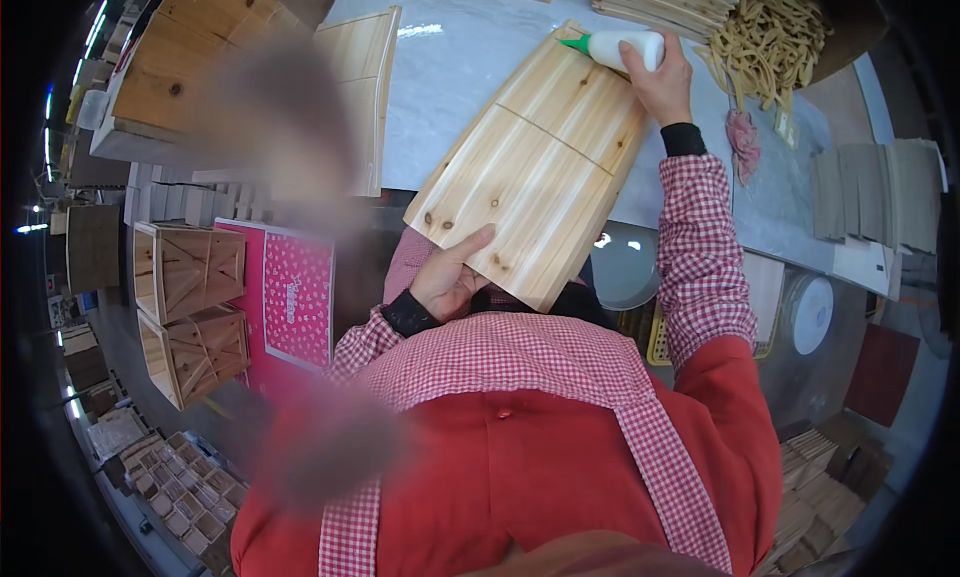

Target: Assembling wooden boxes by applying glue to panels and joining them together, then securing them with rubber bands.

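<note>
A pale wooden panel (530,167) with dark knots and a line across it lies tilted over the table's near edge, its lower end toward my body. My left hand (450,277) grips that lower end, thumb on top and fingers underneath. In my right hand (662,82) is a white glue bottle (610,49) with a green nozzle, held nearly sideways. The nozzle tip points left, at the panel's far end; whether it touches the wood I cannot tell.
The grey table (450,87) carries stacked wooden slats (660,7), a heap of tan strips (770,37), a pink cloth (742,142) and another panel (360,87) at left. Wooden crates (195,277) stand lower left. Grey boards (880,192) line the right. Blurred dark spots hide parts of the left side.
</note>
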A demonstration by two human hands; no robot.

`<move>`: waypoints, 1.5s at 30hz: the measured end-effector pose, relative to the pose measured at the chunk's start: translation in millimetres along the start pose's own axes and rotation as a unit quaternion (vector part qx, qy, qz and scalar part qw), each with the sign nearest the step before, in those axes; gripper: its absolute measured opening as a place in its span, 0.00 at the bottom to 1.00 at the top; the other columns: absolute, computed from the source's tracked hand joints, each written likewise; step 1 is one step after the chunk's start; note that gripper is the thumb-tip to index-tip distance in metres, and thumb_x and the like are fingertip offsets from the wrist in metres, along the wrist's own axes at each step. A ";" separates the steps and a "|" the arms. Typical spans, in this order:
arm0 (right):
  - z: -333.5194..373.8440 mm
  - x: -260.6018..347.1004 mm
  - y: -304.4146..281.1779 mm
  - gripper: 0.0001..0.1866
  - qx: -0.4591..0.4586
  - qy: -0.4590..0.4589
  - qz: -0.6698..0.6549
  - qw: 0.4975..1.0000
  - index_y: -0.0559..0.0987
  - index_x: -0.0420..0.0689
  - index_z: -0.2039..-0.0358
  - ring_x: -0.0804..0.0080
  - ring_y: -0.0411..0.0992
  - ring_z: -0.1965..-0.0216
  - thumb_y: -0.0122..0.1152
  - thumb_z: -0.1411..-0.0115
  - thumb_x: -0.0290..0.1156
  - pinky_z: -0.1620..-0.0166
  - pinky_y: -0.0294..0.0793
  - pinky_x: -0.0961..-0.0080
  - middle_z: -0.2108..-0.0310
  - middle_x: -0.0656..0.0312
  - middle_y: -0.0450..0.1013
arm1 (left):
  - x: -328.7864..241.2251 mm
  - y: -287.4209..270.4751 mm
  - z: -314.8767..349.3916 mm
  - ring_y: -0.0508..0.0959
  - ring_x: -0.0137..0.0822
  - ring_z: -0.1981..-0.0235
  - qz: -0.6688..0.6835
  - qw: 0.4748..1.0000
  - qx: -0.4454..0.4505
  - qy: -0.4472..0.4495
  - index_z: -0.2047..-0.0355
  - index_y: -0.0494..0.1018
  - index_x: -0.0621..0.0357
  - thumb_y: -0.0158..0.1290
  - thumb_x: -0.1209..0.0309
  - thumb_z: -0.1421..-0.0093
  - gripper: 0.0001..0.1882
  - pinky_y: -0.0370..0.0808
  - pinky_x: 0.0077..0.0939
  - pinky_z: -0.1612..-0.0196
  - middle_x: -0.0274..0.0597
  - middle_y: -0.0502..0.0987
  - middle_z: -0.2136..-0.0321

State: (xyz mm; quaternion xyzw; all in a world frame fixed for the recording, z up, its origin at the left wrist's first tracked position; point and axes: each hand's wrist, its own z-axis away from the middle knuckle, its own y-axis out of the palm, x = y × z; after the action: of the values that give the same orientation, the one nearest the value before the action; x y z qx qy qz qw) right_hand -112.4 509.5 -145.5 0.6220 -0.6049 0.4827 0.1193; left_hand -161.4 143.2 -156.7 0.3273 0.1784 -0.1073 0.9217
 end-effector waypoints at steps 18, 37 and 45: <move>69.1 28.8 -79.1 0.22 -0.030 0.119 -0.067 0.990 0.73 0.39 0.60 0.64 0.76 0.71 0.70 0.51 0.38 0.65 0.75 0.70 0.69 0.53 0.76 | -2.0 -0.1 -18.8 0.74 0.41 0.47 0.015 0.999 0.035 0.019 0.43 0.61 0.61 0.56 0.73 0.39 0.25 0.73 0.39 0.44 0.47 0.71 0.48; 92.5 58.1 -53.2 0.19 0.061 -0.051 -0.009 0.997 0.73 0.40 0.60 0.64 0.76 0.71 0.69 0.50 0.32 0.66 0.75 0.70 0.71 0.54 0.76 | 1.9 8.6 -20.1 0.72 0.40 0.46 0.073 0.996 0.060 0.004 0.43 0.61 0.61 0.55 0.72 0.38 0.25 0.71 0.38 0.42 0.46 0.71 0.48; 125.8 50.7 -121.6 0.17 0.011 -0.055 0.049 0.997 0.73 0.40 0.59 0.71 0.72 0.75 0.67 0.48 0.30 0.72 0.74 0.75 0.72 0.58 0.73 | 2.3 8.7 -17.2 0.71 0.39 0.44 0.058 0.995 0.075 0.032 0.42 0.60 0.62 0.52 0.73 0.37 0.24 0.70 0.37 0.41 0.46 0.68 0.45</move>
State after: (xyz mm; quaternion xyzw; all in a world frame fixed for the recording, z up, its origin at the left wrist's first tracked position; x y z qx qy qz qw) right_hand 40.4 414.2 -118.4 0.6186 -0.6349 0.4597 0.0545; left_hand -161.0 160.7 -165.2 0.4087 0.1799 -0.0567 0.8930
